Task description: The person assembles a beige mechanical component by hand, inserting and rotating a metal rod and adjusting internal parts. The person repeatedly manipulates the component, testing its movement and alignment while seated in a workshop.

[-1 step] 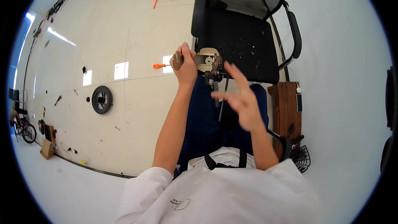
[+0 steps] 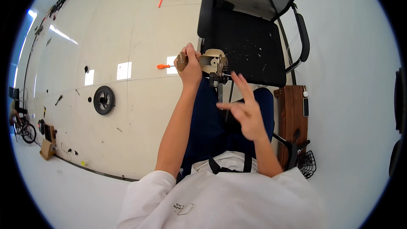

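Assembly of beige and dark metal parts hangs between the two hands, above the person's lap and in front of a black chair. The left hand is closed around its left end, thumb pointing away from the body, and a rounded brown piece shows at the outer side of that fist. From the fist the beige body reaches to the right, so most of the assembly lies clear of the fingers. Its dark, clamp-like end is lower and nearer the right hand, with a grey strip below it, over the dark blue trousers.

The right hand is spread wide, thumb and fingers well apart, and seems to hold nothing. It is to the right of the assembly and closer to the body; the fingertips are just beside the clamp-like end, though blur leaves it unclear whether they touch. The thumb points left, near the grey strip.

On the floor to the left of the left hand lies an orange-handled screwdriver, its shaft pointing toward the fist. Farther left a small black wheel lies flat.
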`<state>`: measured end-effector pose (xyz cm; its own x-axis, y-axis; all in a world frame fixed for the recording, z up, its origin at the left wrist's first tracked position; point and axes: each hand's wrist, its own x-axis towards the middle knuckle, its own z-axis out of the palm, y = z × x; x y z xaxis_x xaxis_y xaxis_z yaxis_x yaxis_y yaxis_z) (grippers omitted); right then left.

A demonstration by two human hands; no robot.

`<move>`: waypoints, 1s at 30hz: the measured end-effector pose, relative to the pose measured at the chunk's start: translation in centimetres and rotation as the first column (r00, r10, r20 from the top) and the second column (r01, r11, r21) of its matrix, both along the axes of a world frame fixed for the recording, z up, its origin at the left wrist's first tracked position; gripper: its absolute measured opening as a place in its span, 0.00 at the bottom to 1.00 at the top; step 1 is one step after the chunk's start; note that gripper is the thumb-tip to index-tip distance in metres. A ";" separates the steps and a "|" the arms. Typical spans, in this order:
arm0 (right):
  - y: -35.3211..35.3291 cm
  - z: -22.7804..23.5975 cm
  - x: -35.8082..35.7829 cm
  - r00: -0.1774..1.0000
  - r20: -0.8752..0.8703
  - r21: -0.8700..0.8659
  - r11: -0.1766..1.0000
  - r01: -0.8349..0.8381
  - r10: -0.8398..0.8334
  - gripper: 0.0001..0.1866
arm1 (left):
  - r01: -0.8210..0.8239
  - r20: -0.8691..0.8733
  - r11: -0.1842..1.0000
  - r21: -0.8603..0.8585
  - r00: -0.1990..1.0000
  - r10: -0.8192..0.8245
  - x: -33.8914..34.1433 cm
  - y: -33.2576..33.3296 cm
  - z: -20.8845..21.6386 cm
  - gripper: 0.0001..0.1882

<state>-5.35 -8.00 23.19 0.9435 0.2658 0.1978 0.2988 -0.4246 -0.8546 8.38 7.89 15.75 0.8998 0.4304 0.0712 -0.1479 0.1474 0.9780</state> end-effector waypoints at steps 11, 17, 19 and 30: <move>-2.4 -0.2 5.6 0.994 -0.071 0.044 0.995 0.092 -0.089 0.23 | 0.030 -0.043 0.999 -0.023 0.999 -0.031 -0.1 0.2 0.1 0.21; -0.8 -1.5 4.6 0.951 -0.291 0.244 0.953 0.178 -0.103 0.24 | 0.047 -0.036 0.999 0.019 0.998 -0.046 -0.1 -0.1 0.0 0.22; -0.2 -2.9 2.7 0.904 -0.407 0.261 0.931 0.254 -0.132 0.26 | -0.005 -0.032 0.999 0.047 0.999 0.007 -0.4 0.0 0.5 0.23; -2.5 -8.5 -0.3 0.860 -0.438 0.120 0.931 0.345 -0.263 0.19 | -0.068 0.195 0.991 0.114 0.980 0.045 -1.0 -2.3 -1.5 0.14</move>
